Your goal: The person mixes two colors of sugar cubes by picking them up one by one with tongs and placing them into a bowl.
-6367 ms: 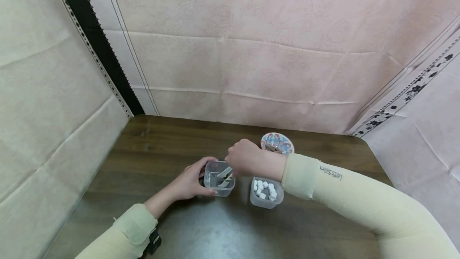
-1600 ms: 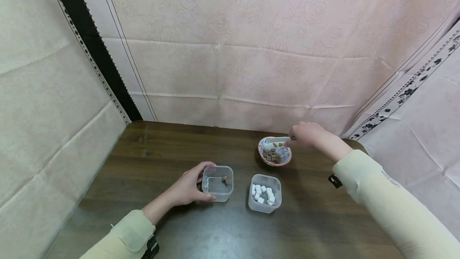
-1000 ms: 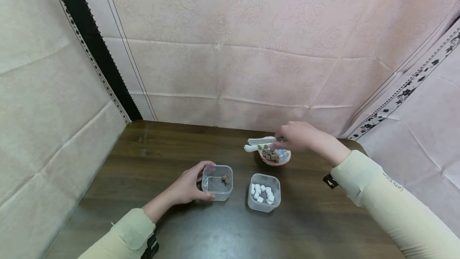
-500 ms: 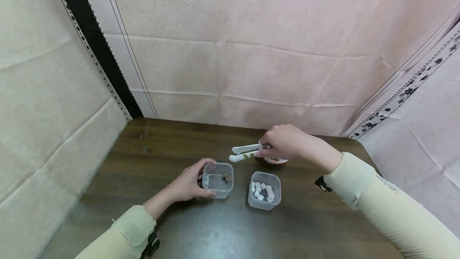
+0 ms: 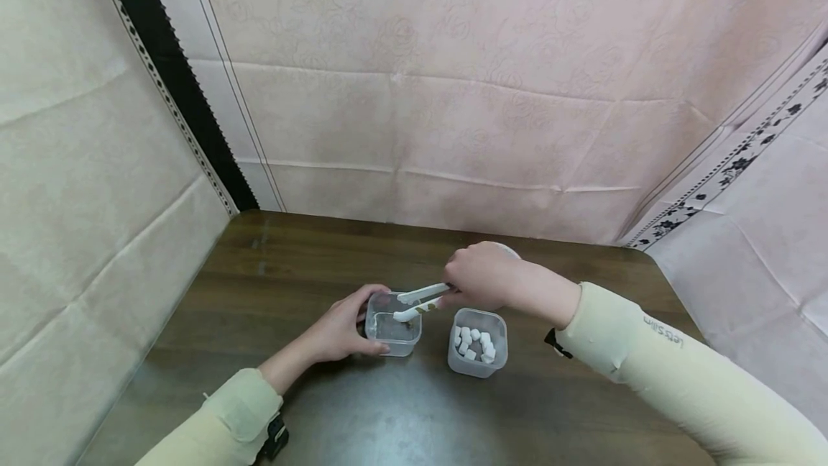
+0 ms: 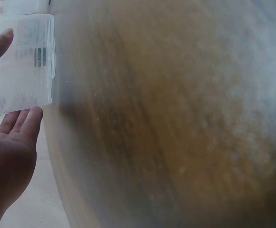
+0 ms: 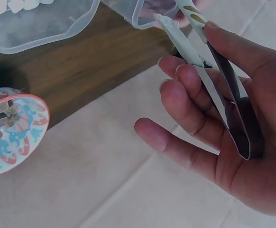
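My left hand grips a clear plastic container on the table, thumb on one side and fingers on the other. In the left wrist view its thumb and fingertips lie against the container's walls. With my right hand I hold a pair of tongs, white-tipped with a dark metal spring end. In the head view the tong tips are apart and overlap the container's opening. Brown cubes sit in a patterned bowl; the right hand mostly hides that bowl in the head view.
A second clear container with several white cubes stands to the right of the first. All stand on a dark wooden table. Pale cloth hangs behind its far edge.
The right hand carried the tongs from inside the left container to the bowl, then back left and toward me over that container. The left hand has stayed on it.
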`<state>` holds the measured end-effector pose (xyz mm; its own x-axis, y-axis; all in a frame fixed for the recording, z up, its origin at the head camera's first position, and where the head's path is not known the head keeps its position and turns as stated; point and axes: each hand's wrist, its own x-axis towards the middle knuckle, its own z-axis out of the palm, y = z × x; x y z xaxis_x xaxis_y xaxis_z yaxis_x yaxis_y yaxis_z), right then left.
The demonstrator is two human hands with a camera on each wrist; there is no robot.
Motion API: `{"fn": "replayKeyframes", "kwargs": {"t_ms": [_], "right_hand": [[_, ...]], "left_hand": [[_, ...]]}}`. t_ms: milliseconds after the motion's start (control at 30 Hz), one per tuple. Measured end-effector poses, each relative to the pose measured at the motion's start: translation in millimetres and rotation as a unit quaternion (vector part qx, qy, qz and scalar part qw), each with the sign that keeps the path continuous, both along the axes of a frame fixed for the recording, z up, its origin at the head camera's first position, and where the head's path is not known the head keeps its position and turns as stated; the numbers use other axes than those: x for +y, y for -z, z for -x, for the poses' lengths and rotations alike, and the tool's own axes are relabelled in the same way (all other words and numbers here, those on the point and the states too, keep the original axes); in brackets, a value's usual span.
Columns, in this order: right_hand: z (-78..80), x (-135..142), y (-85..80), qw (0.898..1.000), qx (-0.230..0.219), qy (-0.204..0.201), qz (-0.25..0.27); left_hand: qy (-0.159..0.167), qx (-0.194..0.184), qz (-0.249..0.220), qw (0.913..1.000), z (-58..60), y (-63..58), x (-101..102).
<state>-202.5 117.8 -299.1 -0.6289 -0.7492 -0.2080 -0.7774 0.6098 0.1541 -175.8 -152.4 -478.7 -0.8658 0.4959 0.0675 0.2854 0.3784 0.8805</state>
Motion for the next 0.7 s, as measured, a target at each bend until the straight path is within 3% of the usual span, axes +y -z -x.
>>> {"fn": "replayKeyframes", "kwargs": {"t_ms": [133,333,700], "right_hand": [[-1.9,-10,2.4,1.000,0.006,-0.002,-0.018],[-4.1,-24,4.2,0.998,0.022,-0.036,-0.046],[-9.7,-48,15.0,0.985,0.114,-0.047,-0.117]], "left_hand": [[0.000,0.000,0.002,1.0000,-0.2,-0.6,0],[-0.004,-0.005,0.010,0.9999,-0.3,-2.6,0],[-0.004,-0.022,0.010,0.9997,1.3,-4.9,2]]}}
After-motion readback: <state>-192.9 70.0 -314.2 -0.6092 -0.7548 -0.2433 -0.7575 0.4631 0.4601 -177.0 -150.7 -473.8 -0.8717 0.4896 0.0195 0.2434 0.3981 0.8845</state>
